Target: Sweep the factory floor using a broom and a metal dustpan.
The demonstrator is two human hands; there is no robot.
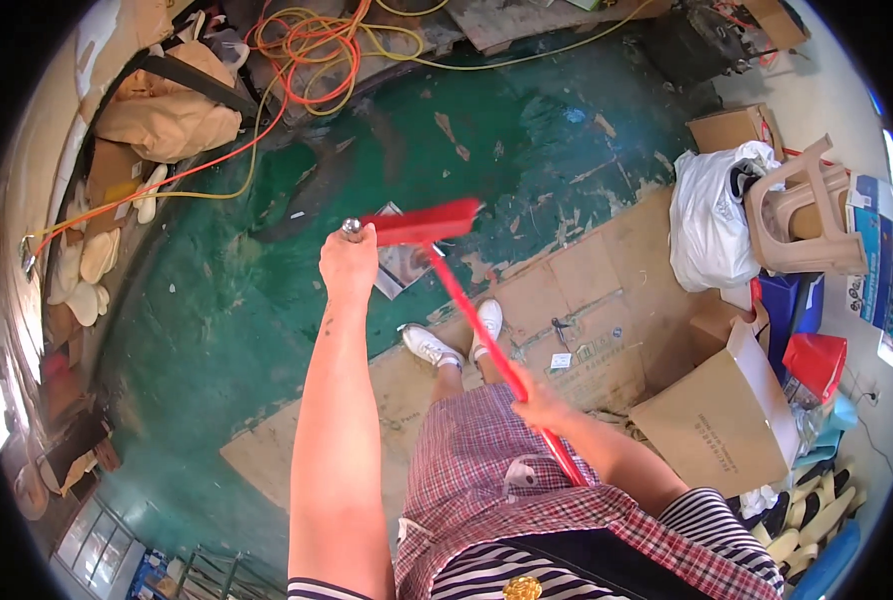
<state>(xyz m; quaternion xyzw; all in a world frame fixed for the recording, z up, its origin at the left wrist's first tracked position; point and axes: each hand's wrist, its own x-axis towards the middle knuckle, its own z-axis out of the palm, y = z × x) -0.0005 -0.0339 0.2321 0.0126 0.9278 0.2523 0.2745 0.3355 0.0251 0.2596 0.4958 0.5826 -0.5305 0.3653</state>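
My right hand (547, 402) is wrapped round the long red handle of a broom (464, 305), which slants up and left from my waist. At its far end is a wide red head (429, 222), slightly smeared by motion. Stretched forward, my left hand (350, 265) makes a fist round a handle with a rounded metal end (352, 229), seen nearly end-on beside the red head. What that handle leads down to is mostly hidden. Below the red head, a flat grey and white piece (399, 275) shows in part; I cannot tell whether it is joined to the handle.
Flattened cardboard (577, 270) covers the green floor (217, 330) around my white shoes (430, 345). Orange and yellow hoses (317, 50) lie coiled ahead. To the right stand a white bag (719, 215), a beige stool (802, 215) and an open carton (717, 410). Shelves of clutter line the left.
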